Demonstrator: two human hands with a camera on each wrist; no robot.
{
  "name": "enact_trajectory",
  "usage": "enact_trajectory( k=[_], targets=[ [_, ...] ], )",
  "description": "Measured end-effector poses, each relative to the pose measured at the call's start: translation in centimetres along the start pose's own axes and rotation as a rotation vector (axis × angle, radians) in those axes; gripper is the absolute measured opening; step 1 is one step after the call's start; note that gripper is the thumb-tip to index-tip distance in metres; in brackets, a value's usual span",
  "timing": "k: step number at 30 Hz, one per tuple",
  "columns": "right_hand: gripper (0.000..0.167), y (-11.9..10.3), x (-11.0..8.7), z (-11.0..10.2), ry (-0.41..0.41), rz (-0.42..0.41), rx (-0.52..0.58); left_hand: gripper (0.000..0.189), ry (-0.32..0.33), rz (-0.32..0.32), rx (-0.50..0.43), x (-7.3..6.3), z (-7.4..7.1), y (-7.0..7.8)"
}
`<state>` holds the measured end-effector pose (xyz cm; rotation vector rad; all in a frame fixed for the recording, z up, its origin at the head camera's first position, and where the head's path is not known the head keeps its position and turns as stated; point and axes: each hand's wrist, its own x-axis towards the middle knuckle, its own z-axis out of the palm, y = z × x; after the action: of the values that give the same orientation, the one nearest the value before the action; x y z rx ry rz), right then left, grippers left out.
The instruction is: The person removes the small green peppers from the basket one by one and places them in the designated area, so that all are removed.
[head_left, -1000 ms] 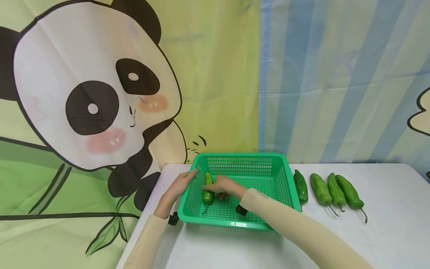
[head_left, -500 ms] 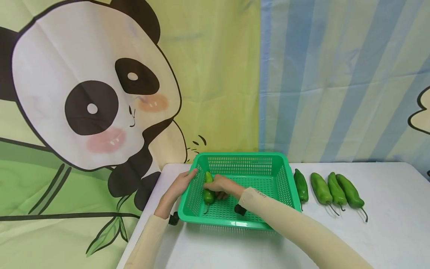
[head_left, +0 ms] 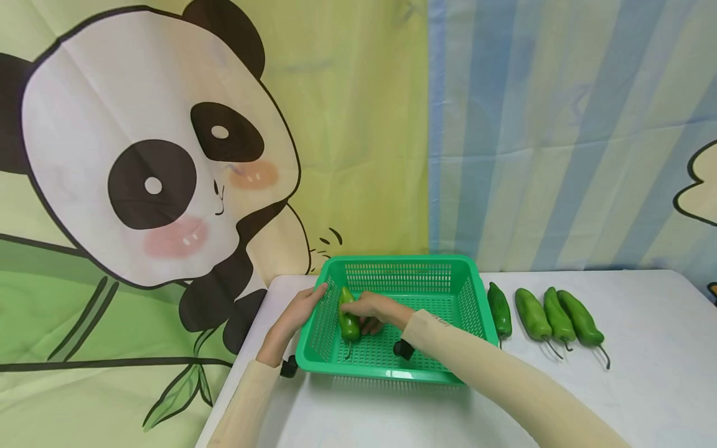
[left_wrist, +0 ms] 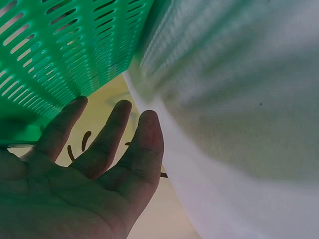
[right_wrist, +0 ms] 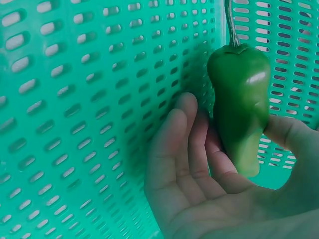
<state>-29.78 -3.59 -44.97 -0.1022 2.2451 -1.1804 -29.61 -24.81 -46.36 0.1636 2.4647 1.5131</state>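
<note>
In the head view my right hand [head_left: 381,309] reaches into a green plastic basket [head_left: 392,374] and holds a green pepper [head_left: 350,327] near its left wall. The right wrist view shows the thumb on one side of the pepper [right_wrist: 241,74] and the fingers curled on the other, with the stem [right_wrist: 231,22] end pointing away from the palm. My left hand [head_left: 299,309] grips the basket's left rim. Its fingers [left_wrist: 142,144] extend loosely along the outside of the slotted wall in the left wrist view; the thumb is hidden there.
Right of the basket, on the white table [head_left: 644,323], lie several more green peppers: one dark pepper [head_left: 499,311] close beside the basket wall, and a group with a broad pepper [head_left: 533,314] farther right. A printed panda curtain [head_left: 358,124] hangs behind the table.
The pepper in my right hand has shifted slightly right and tilted, its stem end swinging right. My left hand stays at the rim. The head view has shifted a little.
</note>
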Motion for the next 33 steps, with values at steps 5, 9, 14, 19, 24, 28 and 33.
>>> enact_trajectory(
  k=[5,9,14,19,24,28,33],
  targets=[
    [0.040,0.2,-0.4,-0.5,-0.029,0.008,0.055,0.064,0.013,-0.001,0.002,0.0,0.0,-0.1],
    [0.043,0.3,-0.6,-1.0,-0.066,0.014,0.100,0.064,0.026,-0.013,0.008,-0.2,0.0,0.0],
    [0.044,0.4,-1.0,-1.5,-0.120,0.017,0.123,0.061,0.008,-0.022,-0.010,-0.2,0.0,0.2],
    [0.052,0.6,-1.6,-2.3,-0.198,0.043,0.199,0.058,-0.008,-0.037,-0.038,-0.2,-0.1,0.5],
    [0.056,0.8,-2.2,-3.0,-0.221,0.049,0.231,0.060,0.018,-0.030,-0.022,-0.2,0.2,0.4],
    [0.053,1.0,-2.8,-3.6,-0.223,0.044,0.226,0.064,0.036,-0.026,-0.015,-0.1,0.4,0.1],
    [0.048,0.7,-3.8,-4.4,-0.236,0.024,0.230,0.064,0.042,-0.049,-0.013,-0.1,0.3,0.3]
  ],
)
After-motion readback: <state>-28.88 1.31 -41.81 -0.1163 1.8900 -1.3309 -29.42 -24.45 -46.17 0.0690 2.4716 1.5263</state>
